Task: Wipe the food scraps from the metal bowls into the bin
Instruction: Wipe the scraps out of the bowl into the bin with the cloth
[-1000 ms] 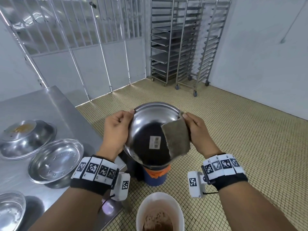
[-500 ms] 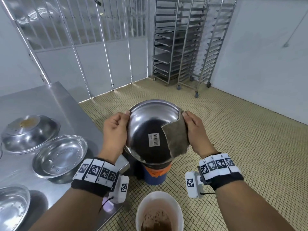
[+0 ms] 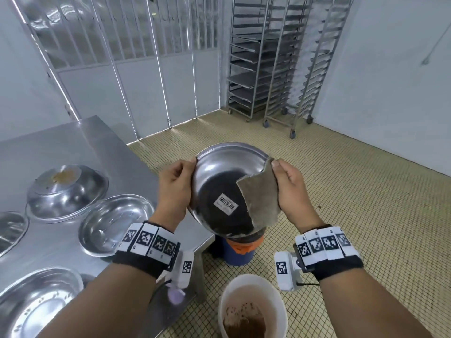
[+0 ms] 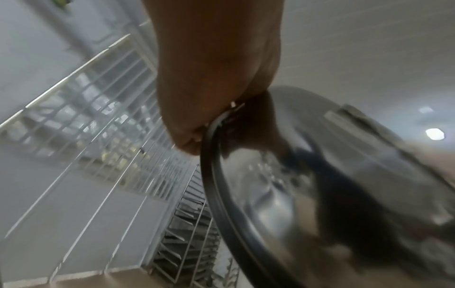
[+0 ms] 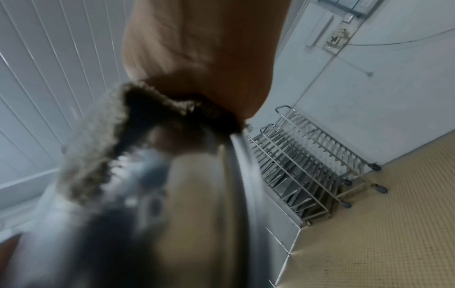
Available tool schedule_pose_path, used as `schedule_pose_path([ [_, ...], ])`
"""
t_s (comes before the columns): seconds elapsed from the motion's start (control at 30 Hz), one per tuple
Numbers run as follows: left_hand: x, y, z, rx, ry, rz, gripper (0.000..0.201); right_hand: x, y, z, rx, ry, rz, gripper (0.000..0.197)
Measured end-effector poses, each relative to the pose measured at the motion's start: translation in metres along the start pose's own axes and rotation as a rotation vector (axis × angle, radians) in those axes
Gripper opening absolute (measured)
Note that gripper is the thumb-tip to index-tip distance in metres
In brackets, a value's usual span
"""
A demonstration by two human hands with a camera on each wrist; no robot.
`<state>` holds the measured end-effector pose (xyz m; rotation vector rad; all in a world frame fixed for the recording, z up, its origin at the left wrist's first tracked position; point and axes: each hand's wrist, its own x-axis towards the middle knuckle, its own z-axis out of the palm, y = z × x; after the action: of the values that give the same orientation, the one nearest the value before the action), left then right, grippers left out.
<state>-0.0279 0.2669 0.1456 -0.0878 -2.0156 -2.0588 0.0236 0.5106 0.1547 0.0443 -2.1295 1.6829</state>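
The left hand pinches the rim of the tilted metal bowl above the bin; the right hand pinches the cloth against its rim. I judge this bowl mid-wipe. At 9 o'clock on the bench, an upturned bowl carries brown scraps, so more remains

I see a steel surface carrying four metal bowls: one upside down, three upright. On the tiled floor stand a white bucket, a blue bin and wheeled tray racks.
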Motion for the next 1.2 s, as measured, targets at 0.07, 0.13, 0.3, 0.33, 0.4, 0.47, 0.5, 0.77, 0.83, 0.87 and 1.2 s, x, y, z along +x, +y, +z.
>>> schedule_pose_path([
  [0.07, 0.002, -0.005, -0.011, 0.117, -0.025, 0.046, 0.032, -0.002, -0.003, 0.013, -0.080, 0.049, -0.048, 0.039],
  [0.13, 0.001, -0.002, -0.022, 0.243, -0.060, 0.104, 0.030, -0.005, -0.009, 0.024, -0.196, 0.055, -0.121, 0.038],
  [0.3, -0.024, 0.024, -0.037, 0.077, -0.165, -0.451, 0.060, -0.026, -0.022, 0.060, -0.606, -0.174, -0.416, 0.037],
  [0.33, -0.026, 0.025, -0.039, 0.028, -0.197, -0.553, 0.071, -0.032, -0.023, 0.070, -0.646, -0.237, -0.444, 0.041],
  [0.4, -0.031, 0.021, -0.045, -0.032, -0.165, -0.615, 0.051, -0.043, -0.024, 0.087, -0.613, -0.339, -0.487, 0.044],
  [0.47, -0.038, 0.019, -0.056, -0.113, -0.038, -0.599, 0.012, -0.056, -0.025, 0.099, -0.522, -0.417, -0.512, 0.039],
  [0.5, -0.040, 0.015, -0.061, -0.163, -0.005, -0.600, 0.011, -0.060, -0.025, 0.101, -0.455, -0.436, -0.485, 0.033],
  [0.77, -0.109, 0.024, -0.121, -0.223, 0.138, -0.432, 0.057, -0.073, -0.037, 0.113, -0.255, -0.486, -0.384, 0.033],
  [0.83, -0.132, 0.026, -0.137, -0.217, 0.180, -0.404, 0.059, -0.074, -0.043, 0.122, -0.293, -0.481, -0.374, 0.043],
  [0.87, -0.143, 0.025, -0.147, -0.224, 0.203, -0.401, 0.060, -0.075, -0.046, 0.128, -0.322, -0.483, -0.364, 0.049],
  [1.2, -0.241, 0.047, -0.267, -0.157, 0.441, -0.350, 0.057, -0.122, -0.068, 0.226, -0.553, -0.764, -0.211, 0.029],
])
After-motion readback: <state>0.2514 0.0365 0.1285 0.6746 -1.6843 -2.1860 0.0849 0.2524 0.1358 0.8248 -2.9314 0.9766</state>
